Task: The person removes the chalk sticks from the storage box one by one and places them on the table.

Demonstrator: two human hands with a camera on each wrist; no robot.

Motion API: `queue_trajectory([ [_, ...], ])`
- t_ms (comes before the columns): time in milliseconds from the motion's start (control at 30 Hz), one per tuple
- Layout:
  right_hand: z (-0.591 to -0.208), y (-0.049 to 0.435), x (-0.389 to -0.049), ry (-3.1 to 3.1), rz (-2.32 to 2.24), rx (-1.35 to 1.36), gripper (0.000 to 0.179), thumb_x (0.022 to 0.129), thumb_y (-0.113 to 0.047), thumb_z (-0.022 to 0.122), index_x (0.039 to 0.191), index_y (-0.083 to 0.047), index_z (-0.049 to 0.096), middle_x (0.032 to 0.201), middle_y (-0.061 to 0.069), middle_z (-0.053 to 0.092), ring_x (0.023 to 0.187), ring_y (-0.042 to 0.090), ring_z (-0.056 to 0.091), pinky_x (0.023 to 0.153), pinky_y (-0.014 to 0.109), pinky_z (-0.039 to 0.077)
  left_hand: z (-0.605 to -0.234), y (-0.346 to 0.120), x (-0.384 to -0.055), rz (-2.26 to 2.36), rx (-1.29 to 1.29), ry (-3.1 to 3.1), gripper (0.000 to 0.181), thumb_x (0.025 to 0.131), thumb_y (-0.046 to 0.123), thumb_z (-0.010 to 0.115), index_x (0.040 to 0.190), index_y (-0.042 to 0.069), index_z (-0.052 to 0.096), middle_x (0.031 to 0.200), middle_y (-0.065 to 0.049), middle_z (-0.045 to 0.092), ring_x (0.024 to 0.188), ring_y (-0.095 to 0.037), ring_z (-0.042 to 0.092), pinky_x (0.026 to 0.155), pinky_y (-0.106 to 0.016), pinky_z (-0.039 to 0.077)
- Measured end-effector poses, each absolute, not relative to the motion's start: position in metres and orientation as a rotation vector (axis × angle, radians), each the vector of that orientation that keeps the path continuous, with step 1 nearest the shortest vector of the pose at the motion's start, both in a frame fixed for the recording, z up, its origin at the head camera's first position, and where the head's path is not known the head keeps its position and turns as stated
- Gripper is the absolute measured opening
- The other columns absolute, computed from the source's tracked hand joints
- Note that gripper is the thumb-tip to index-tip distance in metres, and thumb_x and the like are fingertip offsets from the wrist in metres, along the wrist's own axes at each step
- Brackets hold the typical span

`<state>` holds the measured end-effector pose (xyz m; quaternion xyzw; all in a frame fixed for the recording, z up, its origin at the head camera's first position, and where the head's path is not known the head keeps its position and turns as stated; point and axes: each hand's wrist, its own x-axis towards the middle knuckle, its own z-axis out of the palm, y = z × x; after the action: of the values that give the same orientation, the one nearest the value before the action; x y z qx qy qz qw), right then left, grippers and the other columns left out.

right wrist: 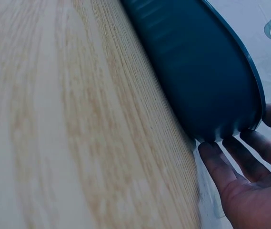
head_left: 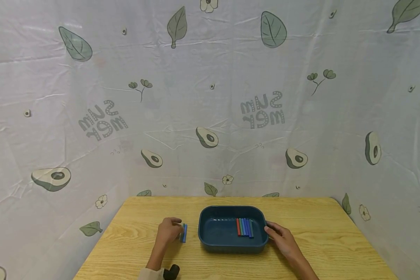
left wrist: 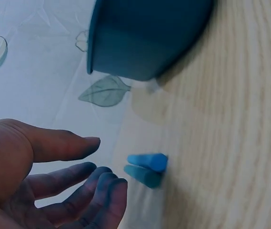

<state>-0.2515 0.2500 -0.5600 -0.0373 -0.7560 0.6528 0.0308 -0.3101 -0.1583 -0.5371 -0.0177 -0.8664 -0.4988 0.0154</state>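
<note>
Two chalk sticks, a brighter blue one (left wrist: 149, 162) and a teal one (left wrist: 145, 176), lie side by side on the table left of a dark blue rectangular tub (head_left: 234, 249). My left hand (head_left: 168, 230) is just beside them, its thumb and fingers apart with nothing between them. Bluish smudges show on the fingertips (left wrist: 116, 188). My right hand (head_left: 281, 238) holds the tub's right end, thumb at the rim and fingertips against the outer wall. Inside the tub, toward its right side, several sticks (head_left: 244, 227) in red, green and blue lie in a row.
The wooden table (head_left: 336, 241) carries the tub near its middle. A pale printed sheet (head_left: 210, 97) hangs behind the table and along both sides. A black object (head_left: 171, 272) sits at the left sleeve.
</note>
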Motion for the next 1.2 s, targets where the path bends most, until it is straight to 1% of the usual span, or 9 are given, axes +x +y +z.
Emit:
queue_trajectory([
  [133,-0.561,0.25,-0.252,-2.321,2.041,-0.129,0.052,0.1,-0.026,0.06,0.14,0.006,0.052,0.144,0.029,0.049,0.125,0.038,0.058,0.091,0.039,0.057,-0.529,-0.155,-0.31,-1.555,-0.071,-2.69,0.041,0.086,0.01,0.07,0.122,-0.01,0.064,0.099,-0.019,0.073,0.08,-0.024,0.071,0.063,-0.037,0.059],
  [300,-0.561,0.249,-0.253,-2.323,2.005,-0.135,0.048,0.1,-0.023,0.06,0.138,0.006,0.054,0.141,0.028,0.053,0.121,0.037,0.061,0.088,0.038,0.058,-0.519,-0.149,-0.31,-1.504,-0.122,-2.679,0.041,0.087,0.015,0.074,0.12,-0.008,0.066,0.098,-0.016,0.073,0.081,-0.023,0.071,0.064,-0.035,0.059],
  [433,-0.561,0.25,-0.253,-2.324,1.998,-0.135,0.049,0.1,-0.024,0.061,0.138,0.005,0.055,0.14,0.027,0.053,0.121,0.037,0.061,0.089,0.037,0.058,-0.514,-0.144,-0.311,-1.469,-0.165,-2.668,0.038,0.089,0.022,0.074,0.118,-0.003,0.069,0.1,-0.013,0.073,0.086,-0.025,0.07,0.07,-0.039,0.058],
  [533,-0.561,0.25,-0.252,-2.324,2.004,-0.135,0.049,0.1,-0.025,0.061,0.138,0.005,0.055,0.141,0.027,0.053,0.121,0.036,0.061,0.09,0.037,0.057,-0.509,-0.138,-0.312,-1.454,-0.196,-2.659,0.039,0.09,0.026,0.074,0.118,-0.001,0.069,0.101,-0.014,0.073,0.088,-0.027,0.07,0.072,-0.041,0.058],
  [700,-0.56,0.25,-0.251,-2.327,2.007,-0.126,0.05,0.1,-0.025,0.06,0.139,0.005,0.054,0.142,0.027,0.052,0.122,0.037,0.061,0.09,0.037,0.057,-0.5,-0.124,-0.313,-1.59,-0.219,-2.604,0.041,0.09,0.023,0.073,0.121,-0.003,0.067,0.102,-0.017,0.07,0.085,-0.031,0.071,0.068,-0.038,0.061],
  [867,-0.559,0.25,-0.251,-2.308,2.044,-0.122,0.051,0.1,-0.026,0.06,0.14,0.005,0.053,0.143,0.027,0.051,0.125,0.037,0.058,0.091,0.036,0.057,-0.494,-0.11,-0.314,-1.713,-0.252,-2.564,0.041,0.091,0.02,0.072,0.124,-0.004,0.065,0.103,-0.018,0.069,0.088,-0.035,0.071,0.071,-0.039,0.062],
  [1100,-0.557,0.251,-0.253,-2.338,2.007,-0.126,0.052,0.1,-0.03,0.061,0.139,0.003,0.054,0.143,0.025,0.053,0.125,0.032,0.058,0.092,0.034,0.056,-0.489,-0.089,-0.315,-1.827,-0.307,-2.533,0.044,0.091,0.022,0.073,0.124,-0.006,0.064,0.106,-0.02,0.069,0.093,-0.041,0.071,0.073,-0.04,0.061],
  [1200,-0.556,0.251,-0.253,-2.331,2.018,-0.128,0.052,0.1,-0.03,0.061,0.139,0.003,0.054,0.142,0.025,0.053,0.124,0.032,0.06,0.092,0.034,0.056,-0.49,-0.079,-0.316,-1.822,-0.299,-2.549,0.044,0.09,0.025,0.073,0.123,-0.003,0.066,0.104,-0.017,0.07,0.09,-0.038,0.071,0.07,-0.039,0.061],
])
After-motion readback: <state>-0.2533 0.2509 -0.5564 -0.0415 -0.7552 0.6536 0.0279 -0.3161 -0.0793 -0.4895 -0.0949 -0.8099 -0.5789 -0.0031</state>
